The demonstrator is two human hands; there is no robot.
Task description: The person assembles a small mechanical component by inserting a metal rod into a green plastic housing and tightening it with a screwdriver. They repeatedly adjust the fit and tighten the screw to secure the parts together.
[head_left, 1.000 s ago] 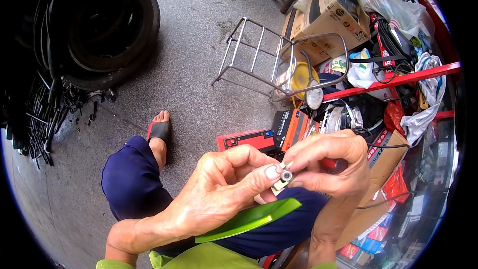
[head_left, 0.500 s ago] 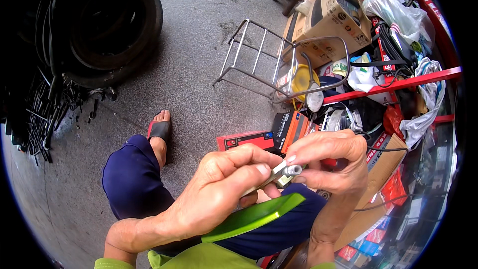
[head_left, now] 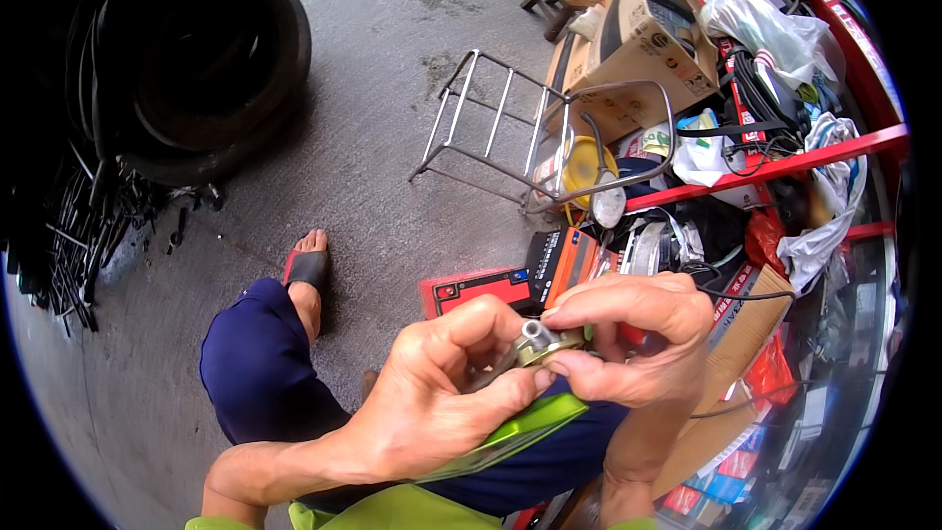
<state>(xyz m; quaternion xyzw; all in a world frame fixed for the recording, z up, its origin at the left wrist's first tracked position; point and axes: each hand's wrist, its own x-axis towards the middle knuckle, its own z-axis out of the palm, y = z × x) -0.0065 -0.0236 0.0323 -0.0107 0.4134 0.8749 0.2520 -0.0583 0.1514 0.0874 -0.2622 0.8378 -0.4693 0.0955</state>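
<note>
In front of my lap, both hands are closed on a small metal part (head_left: 538, 340) with a hollow round post standing up from a flat, dull brass-coloured body. My left hand (head_left: 424, 395) pinches its left side between thumb and bent fingers. My right hand (head_left: 638, 339) grips the opposite side, thumb below and index finger above. Fingers cover much of the part, so its full shape is hidden. Just below, a glossy bright green piece (head_left: 525, 424) slants across my dark blue trouser leg; I cannot tell whether a hand touches it.
A metal rack (head_left: 500, 113) stands ahead, beside a cardboard box (head_left: 643, 69) and red shelving (head_left: 834, 152) crowded with bags and cables. Red and black-orange boxes (head_left: 561, 270) lie beyond my hands. Black tyres (head_left: 285, 64) are stacked at the left. A glass-topped case (head_left: 834, 412) stands right.
The metal part has turned and shifted slightly left and its post now points more upward. My right fingers have moved further onto it. The green piece shows less behind my left hand.
</note>
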